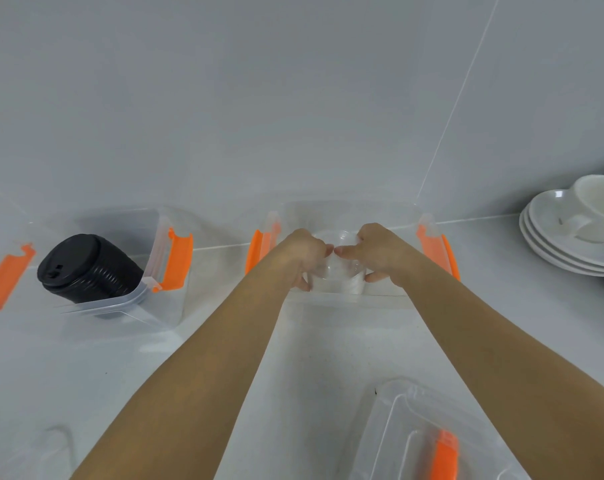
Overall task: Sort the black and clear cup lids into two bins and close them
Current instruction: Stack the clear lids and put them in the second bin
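Note:
A stack of clear cup lids (340,271) lies inside the right clear bin (349,207), which has orange latches. My left hand (305,252) and my right hand (380,252) both grip this stack, one on each side, fingers nearly touching above it. A stack of black cup lids (86,268) lies tilted on its side in the left clear bin (138,299), also with orange latches. Both bins stand without covers.
A clear bin cover with an orange handle (442,445) lies at the near right on the white counter. Another clear cover (47,448) shows faintly at the near left. Stacked white plates with a bowl (570,230) sit at the far right by the wall.

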`<state>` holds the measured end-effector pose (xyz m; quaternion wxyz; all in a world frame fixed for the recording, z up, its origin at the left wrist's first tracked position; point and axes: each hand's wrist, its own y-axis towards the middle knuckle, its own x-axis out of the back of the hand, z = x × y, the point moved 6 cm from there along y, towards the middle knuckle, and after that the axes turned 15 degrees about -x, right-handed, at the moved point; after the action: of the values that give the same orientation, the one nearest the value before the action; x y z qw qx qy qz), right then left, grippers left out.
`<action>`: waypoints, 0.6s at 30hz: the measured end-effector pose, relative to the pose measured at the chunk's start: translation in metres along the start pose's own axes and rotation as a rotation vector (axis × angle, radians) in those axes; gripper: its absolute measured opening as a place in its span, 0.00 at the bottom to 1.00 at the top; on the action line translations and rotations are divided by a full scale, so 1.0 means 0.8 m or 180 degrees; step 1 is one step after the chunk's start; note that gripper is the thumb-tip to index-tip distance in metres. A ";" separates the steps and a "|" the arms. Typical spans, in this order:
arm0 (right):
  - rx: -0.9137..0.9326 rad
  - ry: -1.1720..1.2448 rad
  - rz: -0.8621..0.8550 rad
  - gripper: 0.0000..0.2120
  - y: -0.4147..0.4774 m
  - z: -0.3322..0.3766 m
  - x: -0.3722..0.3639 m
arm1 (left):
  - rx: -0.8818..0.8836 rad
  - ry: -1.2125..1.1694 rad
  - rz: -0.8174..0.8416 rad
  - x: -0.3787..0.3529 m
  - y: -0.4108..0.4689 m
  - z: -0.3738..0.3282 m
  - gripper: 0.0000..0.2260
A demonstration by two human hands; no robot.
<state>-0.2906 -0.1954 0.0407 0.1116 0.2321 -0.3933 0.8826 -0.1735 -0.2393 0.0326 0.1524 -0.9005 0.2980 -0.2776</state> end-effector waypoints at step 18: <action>0.0388 0.0029 -0.0761 0.17 -0.027 0.017 0.050 | -0.1186 -0.0247 -0.0957 0.046 -0.048 -0.060 0.23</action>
<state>-0.3124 -0.1906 0.0824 0.2034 0.2797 -0.3079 0.8863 -0.1598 -0.2371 0.1029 -0.0481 -0.9573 0.2006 -0.2026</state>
